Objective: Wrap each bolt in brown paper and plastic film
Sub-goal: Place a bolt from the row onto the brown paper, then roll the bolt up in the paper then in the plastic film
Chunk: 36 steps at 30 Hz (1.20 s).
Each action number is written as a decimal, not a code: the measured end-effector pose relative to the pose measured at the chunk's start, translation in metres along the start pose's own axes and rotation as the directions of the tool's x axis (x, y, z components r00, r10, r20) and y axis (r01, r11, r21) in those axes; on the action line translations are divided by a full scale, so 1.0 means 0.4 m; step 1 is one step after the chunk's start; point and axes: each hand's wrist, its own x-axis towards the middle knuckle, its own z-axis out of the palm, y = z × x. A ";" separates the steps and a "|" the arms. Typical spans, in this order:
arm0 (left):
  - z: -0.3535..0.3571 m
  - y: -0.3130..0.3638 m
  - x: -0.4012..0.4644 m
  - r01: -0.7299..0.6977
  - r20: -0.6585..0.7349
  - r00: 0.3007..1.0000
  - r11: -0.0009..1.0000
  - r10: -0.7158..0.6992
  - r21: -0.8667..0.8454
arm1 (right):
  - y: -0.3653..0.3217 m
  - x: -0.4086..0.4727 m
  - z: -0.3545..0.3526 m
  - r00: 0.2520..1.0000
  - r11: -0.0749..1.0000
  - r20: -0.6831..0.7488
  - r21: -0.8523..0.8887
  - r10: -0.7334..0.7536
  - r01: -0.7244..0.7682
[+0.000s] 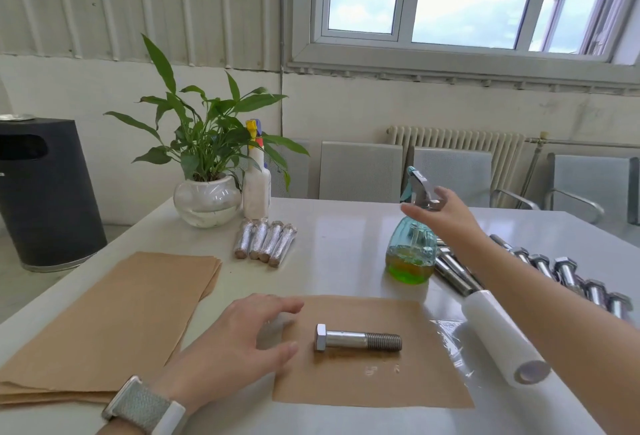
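Four wrapped bolts [266, 239] lie at eleven o'clock; one bare bolt [358, 341] sits on its paper sheet [374, 382] before me, more bolts [568, 278] waiting at two. My left hand [239, 341] rests spread open; my right hand [446, 207] reaches open-fingered around the spray bottle [412, 251].

A potted plant [204, 143] beside a white spray bottle [257, 178], black bin [45, 192] behind

Surface [346, 233]: bolt [358, 342] on paper sheet [374, 382], front centre. Paper stack [114, 313] to its left. Film roll [502, 337] to its right. Spray bottle [412, 247] behind sheet. Wrapped bolts [265, 242] behind stack. Loose bolts [568, 278] far right.
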 end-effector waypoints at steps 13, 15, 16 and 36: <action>0.019 0.056 -0.007 -0.125 -0.017 0.992 0.992 0.125 0.022 | 0.046 -0.429 -0.023 0.423 0.081 0.840 -0.422 -0.339 0.903; 0.025 0.061 -0.007 -0.163 0.008 0.987 0.985 0.163 0.061 | 0.048 -0.427 -0.011 0.401 0.042 0.845 -0.414 -0.354 0.909; 0.027 0.063 -0.006 -0.182 0.019 0.983 0.980 0.181 0.077 | 0.047 -0.426 -0.006 0.406 0.044 0.840 -0.419 -0.360 0.907; 0.022 0.102 0.029 -0.201 0.057 0.980 0.943 0.193 0.264 | 0.056 -0.356 0.060 0.735 0.446 0.521 -0.585 -0.434 0.678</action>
